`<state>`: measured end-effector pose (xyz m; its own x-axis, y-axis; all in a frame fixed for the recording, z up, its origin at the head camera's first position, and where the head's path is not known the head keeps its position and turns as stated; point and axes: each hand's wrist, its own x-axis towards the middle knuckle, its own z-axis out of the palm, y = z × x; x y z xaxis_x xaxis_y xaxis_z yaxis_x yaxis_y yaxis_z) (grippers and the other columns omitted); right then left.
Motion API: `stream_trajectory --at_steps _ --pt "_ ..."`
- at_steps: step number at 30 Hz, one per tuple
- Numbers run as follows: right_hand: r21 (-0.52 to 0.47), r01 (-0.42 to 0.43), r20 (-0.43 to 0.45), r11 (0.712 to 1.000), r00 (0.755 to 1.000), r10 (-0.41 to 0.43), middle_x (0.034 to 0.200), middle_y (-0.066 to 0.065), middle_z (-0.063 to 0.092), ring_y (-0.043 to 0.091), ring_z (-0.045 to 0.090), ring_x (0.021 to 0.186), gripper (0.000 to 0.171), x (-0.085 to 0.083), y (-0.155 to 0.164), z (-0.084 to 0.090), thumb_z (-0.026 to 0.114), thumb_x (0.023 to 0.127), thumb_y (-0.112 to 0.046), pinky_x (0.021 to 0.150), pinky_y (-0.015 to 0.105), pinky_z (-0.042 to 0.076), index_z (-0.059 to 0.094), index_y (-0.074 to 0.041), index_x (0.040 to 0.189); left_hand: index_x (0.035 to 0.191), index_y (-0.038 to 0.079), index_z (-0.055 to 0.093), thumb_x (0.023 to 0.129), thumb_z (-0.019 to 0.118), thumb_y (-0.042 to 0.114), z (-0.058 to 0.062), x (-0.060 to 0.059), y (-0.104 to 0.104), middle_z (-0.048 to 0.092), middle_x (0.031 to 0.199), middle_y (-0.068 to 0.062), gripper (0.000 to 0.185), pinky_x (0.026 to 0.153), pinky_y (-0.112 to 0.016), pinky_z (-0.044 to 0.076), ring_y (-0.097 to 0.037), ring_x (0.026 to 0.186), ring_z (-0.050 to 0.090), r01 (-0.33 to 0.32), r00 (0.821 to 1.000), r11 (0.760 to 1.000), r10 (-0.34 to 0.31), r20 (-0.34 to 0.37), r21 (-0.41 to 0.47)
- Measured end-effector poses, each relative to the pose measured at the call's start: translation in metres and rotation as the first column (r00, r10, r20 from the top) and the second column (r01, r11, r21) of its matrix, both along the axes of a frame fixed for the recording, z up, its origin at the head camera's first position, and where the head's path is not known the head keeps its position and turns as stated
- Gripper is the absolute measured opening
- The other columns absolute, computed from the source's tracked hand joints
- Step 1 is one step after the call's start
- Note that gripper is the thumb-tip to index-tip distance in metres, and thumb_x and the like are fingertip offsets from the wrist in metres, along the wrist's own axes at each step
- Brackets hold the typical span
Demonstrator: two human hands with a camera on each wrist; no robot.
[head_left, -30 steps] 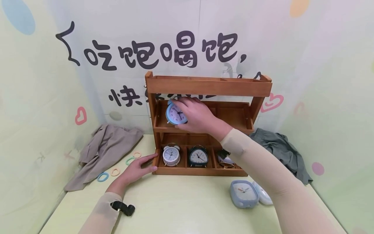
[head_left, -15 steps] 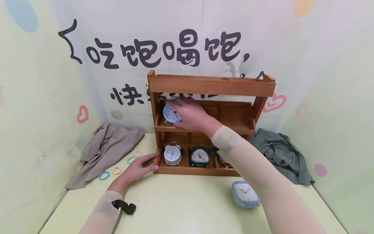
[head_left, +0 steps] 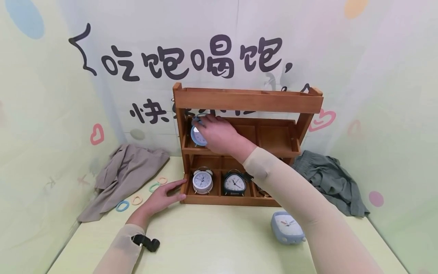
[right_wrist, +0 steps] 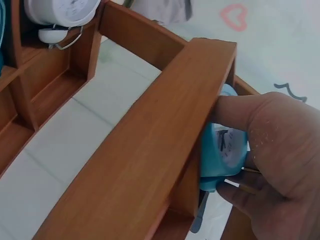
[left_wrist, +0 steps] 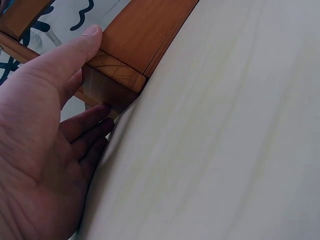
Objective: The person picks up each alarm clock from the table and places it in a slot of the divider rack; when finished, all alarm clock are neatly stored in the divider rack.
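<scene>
My right hand (head_left: 215,133) grips a round light-blue alarm clock (head_left: 197,136) inside the left end of the middle tier of a wooden shelf rack (head_left: 246,99). In the right wrist view the fingers (right_wrist: 280,150) curl round the blue clock (right_wrist: 222,155) just behind a wooden rail (right_wrist: 165,145). My left hand (head_left: 161,198) lies flat on the table, thumb and fingers touching the rack's lower left corner (left_wrist: 112,80). The bottom tier holds a white twin-bell clock (head_left: 202,181) and a dark clock (head_left: 234,183).
A blue-grey square clock (head_left: 286,227) lies on the pale green table (head_left: 212,239) in front of the rack. A beige cloth (head_left: 123,175) and several coloured rings (head_left: 137,198) sit at left, a grey-green cloth (head_left: 328,182) at right. Walls close in on three sides.
My right hand has carried the blue clock leftward and deeper into the middle tier, turning its face away. The left hand has stayed at the rack's corner.
</scene>
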<state>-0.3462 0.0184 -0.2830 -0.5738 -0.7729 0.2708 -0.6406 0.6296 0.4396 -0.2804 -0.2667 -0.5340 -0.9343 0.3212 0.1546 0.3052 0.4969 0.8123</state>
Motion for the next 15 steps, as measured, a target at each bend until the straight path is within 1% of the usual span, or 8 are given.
stream_trajectory --at_steps 2,5,7,10,12,15 --pt "0.006 0.016 0.033 1.0 0.999 -0.016 0.166 0.018 0.05 0.038 0.049 0.153 0.077 0.001 0.002 0.001 0.078 0.103 -0.032 0.128 0.046 0.043 0.046 -0.008 0.169 0.161 0.025 0.063 0.102 0.084 0.04 0.0 0.0 0.001 0.059 0.164 -0.007 0.065 0.13 -0.062 0.034 -0.039 0.157 0.047 0.003 1.0 1.0 -0.003 -0.004 -0.001" --pt "-0.003 0.036 0.11 0.999 0.993 -0.035 0.168 0.018 0.046 0.039 0.044 0.155 0.078 0.003 0.005 0.005 0.077 0.103 -0.027 0.129 0.047 0.041 0.044 -0.009 0.171 0.161 0.025 0.063 0.101 0.084 0.041 0.001 0.0 0.001 0.059 0.164 -0.008 0.065 0.13 -0.063 0.034 -0.04 0.156 0.047 0.0 1.0 1.0 0.0 -0.008 0.001" --pt "-0.01 0.051 0.169 0.999 0.984 -0.048 0.171 0.019 0.042 0.039 0.041 0.156 0.079 0.004 0.007 0.007 0.077 0.103 -0.024 0.131 0.048 0.039 0.042 -0.008 0.172 0.16 0.025 0.063 0.101 0.084 0.041 0.001 0.0 0.002 0.059 0.164 -0.008 0.065 0.13 -0.063 0.033 -0.04 0.156 0.047 -0.002 1.0 1.0 0.002 -0.006 0.005" --pt "-0.029 0.071 0.24 0.997 0.969 -0.062 0.173 0.019 0.038 0.038 0.039 0.157 0.079 0.004 0.01 0.009 0.075 0.103 -0.02 0.132 0.047 0.036 0.04 -0.006 0.172 0.161 0.024 0.063 0.101 0.084 0.04 0.001 0.0 0.001 0.058 0.165 -0.008 0.065 0.13 -0.062 0.034 -0.04 0.157 0.046 0.001 1.0 1.0 -0.001 0.002 0.009" --pt "-0.046 0.078 0.269 0.996 0.961 -0.063 0.174 0.019 0.037 0.037 0.039 0.158 0.078 0.004 0.014 0.009 0.073 0.103 -0.016 0.133 0.046 0.034 0.04 -0.005 0.172 0.161 0.024 0.063 0.101 0.084 0.04 0.001 0.0 0.001 0.058 0.165 -0.008 0.065 0.13 -0.062 0.034 -0.04 0.157 0.046 0.002 1.0 1.0 -0.002 0.005 0.011" --pt "-0.083 0.067 0.284 0.994 0.958 -0.041 0.174 0.018 0.039 0.036 0.04 0.158 0.077 0.005 0.019 0.007 0.071 0.102 -0.013 0.133 0.046 0.034 0.04 -0.003 0.171 0.161 0.023 0.063 0.101 0.084 0.04 0.0 -0.001 0.001 0.058 0.165 -0.008 0.066 0.129 -0.062 0.034 -0.04 0.157 0.047 0.001 1.0 1.0 -0.001 0.001 0.01"
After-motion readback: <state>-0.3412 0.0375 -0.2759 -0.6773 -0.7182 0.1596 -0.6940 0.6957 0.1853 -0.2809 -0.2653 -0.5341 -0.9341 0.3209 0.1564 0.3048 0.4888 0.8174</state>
